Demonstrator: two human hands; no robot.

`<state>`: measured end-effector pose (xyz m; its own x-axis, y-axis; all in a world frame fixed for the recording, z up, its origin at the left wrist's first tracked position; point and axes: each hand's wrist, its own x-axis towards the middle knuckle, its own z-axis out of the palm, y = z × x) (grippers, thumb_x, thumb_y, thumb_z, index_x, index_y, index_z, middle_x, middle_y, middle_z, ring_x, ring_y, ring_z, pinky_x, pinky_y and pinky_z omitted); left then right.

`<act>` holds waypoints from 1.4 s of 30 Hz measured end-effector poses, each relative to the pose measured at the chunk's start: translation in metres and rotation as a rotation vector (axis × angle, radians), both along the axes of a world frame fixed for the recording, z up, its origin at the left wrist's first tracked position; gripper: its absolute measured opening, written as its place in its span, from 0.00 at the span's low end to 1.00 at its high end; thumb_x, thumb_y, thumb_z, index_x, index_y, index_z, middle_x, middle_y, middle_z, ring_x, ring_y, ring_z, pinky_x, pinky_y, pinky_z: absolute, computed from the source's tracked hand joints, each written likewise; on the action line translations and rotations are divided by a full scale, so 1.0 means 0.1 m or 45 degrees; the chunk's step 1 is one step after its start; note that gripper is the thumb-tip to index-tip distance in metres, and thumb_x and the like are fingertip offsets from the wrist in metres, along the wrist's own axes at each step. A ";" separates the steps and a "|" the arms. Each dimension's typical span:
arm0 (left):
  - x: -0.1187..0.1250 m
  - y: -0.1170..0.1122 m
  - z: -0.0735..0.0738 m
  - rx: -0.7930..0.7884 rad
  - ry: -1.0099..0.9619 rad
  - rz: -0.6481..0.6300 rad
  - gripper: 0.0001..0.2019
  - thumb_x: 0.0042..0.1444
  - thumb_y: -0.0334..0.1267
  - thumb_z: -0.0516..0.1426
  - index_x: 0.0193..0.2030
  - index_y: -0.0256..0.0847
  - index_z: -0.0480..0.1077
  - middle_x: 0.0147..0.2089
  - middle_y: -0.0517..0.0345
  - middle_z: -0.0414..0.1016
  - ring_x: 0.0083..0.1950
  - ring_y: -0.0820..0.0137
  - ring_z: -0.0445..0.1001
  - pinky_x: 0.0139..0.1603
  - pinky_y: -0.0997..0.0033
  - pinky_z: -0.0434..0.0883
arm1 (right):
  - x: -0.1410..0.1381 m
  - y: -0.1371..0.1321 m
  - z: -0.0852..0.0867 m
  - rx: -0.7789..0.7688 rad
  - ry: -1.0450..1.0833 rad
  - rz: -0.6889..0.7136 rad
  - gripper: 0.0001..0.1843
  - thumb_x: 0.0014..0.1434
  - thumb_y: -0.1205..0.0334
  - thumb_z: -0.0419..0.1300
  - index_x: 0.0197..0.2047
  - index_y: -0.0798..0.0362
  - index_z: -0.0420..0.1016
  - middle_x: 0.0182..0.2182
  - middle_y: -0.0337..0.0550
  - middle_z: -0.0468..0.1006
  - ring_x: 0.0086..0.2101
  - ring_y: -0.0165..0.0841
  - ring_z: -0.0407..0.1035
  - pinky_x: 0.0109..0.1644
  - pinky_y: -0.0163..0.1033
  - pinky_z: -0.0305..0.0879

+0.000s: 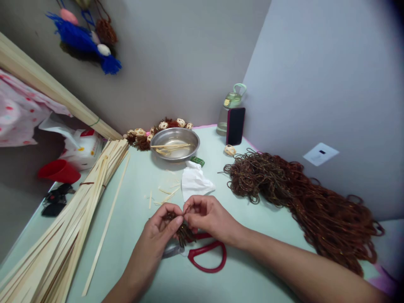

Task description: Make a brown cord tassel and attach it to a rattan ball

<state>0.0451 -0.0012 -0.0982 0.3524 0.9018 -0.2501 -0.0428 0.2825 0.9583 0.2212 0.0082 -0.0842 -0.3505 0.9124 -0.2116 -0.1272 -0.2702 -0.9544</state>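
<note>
L hand pinches brown yarn tuft, R hand a strand at its top, over red-handled scissors on bench; firm L grip, gentle R tension rec'd.

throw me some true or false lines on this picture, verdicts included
1. The left hand and right hand meet at a small brown yarn bundle. True.
2. The metal bowl is empty. False: pale strips lie in the metal bowl.
3. The phone stands in front of the bottle. True.
4. The scissors hang on the wall. False: the red-handled scissors lie on the table.
</note>
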 end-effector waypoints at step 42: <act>0.00 0.02 0.06 -0.038 -0.039 -0.086 0.09 0.60 0.45 0.59 0.35 0.42 0.68 0.30 0.63 0.68 0.31 0.72 0.62 0.33 0.75 0.59 | -0.01 -0.03 0.01 -0.075 0.098 0.075 0.03 0.49 0.68 0.60 0.30 0.55 0.68 0.17 0.30 0.69 0.19 0.22 0.61 0.26 0.30 0.57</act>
